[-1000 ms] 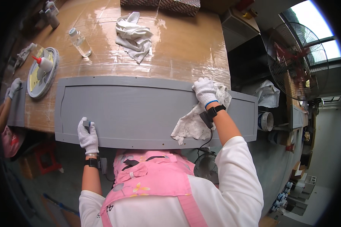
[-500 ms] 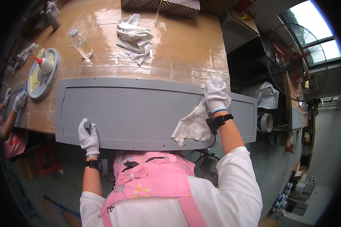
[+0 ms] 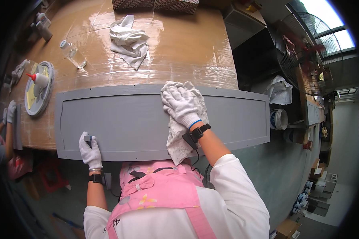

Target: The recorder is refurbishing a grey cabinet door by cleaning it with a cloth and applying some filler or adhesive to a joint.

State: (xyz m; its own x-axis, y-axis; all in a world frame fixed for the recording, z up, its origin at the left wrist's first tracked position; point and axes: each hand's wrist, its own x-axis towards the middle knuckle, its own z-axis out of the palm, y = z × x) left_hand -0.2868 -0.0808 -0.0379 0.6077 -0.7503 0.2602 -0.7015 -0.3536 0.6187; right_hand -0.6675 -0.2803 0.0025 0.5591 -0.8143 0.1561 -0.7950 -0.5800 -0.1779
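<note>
A long grey panel (image 3: 127, 123) with a raised frame lies across the near edge of the table. My right hand (image 3: 182, 104), in a white knit glove, presses a stained white rag (image 3: 179, 139) onto the panel's far rim, right of its middle. Part of the rag hangs toward the near edge. At the panel's near left, my gloved left hand (image 3: 91, 153) rests over the frame, its fingers closed on a small grey block (image 3: 87, 138) with a bit of blue at its side.
A plastic-wrapped table (image 3: 187, 44) bears a crumpled white cloth (image 3: 129, 42), a clear bottle (image 3: 73, 54) and a grey lid (image 3: 48, 89) holding a red-tipped squeeze bottle (image 3: 39, 79). A co-worker's gloved hands (image 3: 11, 111) are at far left. A fan (image 3: 309, 53) and bucket (image 3: 280, 119) stand right.
My right hand has slid the rag leftward along the far rim, from near the right end toward the middle. My left hand stays at the near left with the block.
</note>
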